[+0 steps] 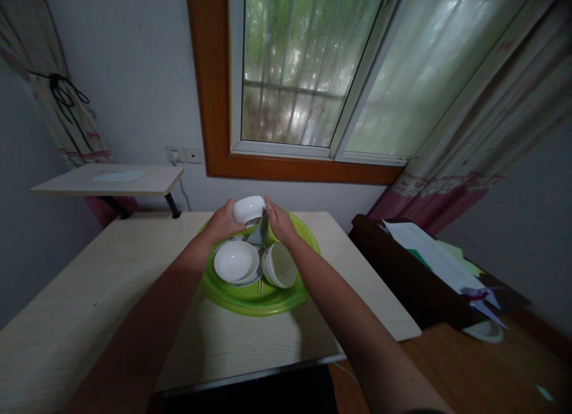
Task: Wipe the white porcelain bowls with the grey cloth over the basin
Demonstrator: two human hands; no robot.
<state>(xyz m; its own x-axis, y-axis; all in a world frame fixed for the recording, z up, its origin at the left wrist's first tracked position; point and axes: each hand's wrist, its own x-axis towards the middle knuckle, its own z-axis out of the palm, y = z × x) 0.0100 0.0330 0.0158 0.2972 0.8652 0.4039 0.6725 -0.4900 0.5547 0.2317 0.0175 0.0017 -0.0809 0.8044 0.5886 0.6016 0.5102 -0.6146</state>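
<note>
While left hand (223, 221) and right hand (280, 221) clamp a bowl (248, 209), lettered paper (118, 176) seems illegible.

White bowl (249, 209): glossy, tilted, between the fingers of your left hand (223, 221) and right hand (279, 219). Grey cloth (260, 232): hangs loosely below your right fingers.

My feed reads white bowls (236, 261), lime-green tray (263, 310), grey cloth (260, 232). Tabletop (357, 295) shows pale wood-grain. Window frame (290, 168): orange-brown.

Left forearm (172, 286) and right forearm (339, 295) bare, reaching forward, converging, left grip (222, 222) curled, right grip (280, 220) curled close by.
</note>
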